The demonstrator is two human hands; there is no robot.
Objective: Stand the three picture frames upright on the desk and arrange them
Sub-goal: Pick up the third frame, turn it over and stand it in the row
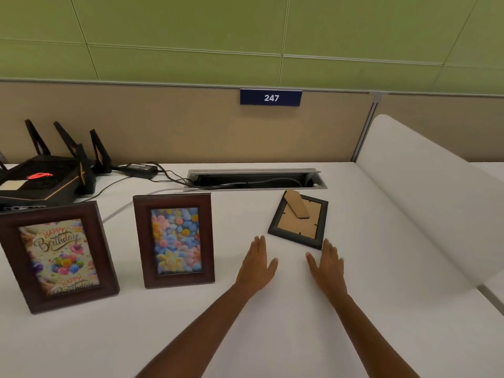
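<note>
Two brown picture frames stand upright on the white desk (272, 317): one with a Happy Birthday card (58, 256) at the left, one with a flower picture (174, 240) in the middle. A smaller black frame (298, 221) lies face down at the right, its cardboard back and folded stand up. My left hand (257, 264) hovers flat, fingers straight, left of that frame's near edge. Just below the frame's near right corner is my right hand (328, 264), flat as well and holding nothing.
A black router (46, 174) with antennas and a power brick (140, 169) with cables sit at the back left. An open cable tray (256, 178) is sunk into the desk behind the frames. A white divider (425, 192) borders the right side.
</note>
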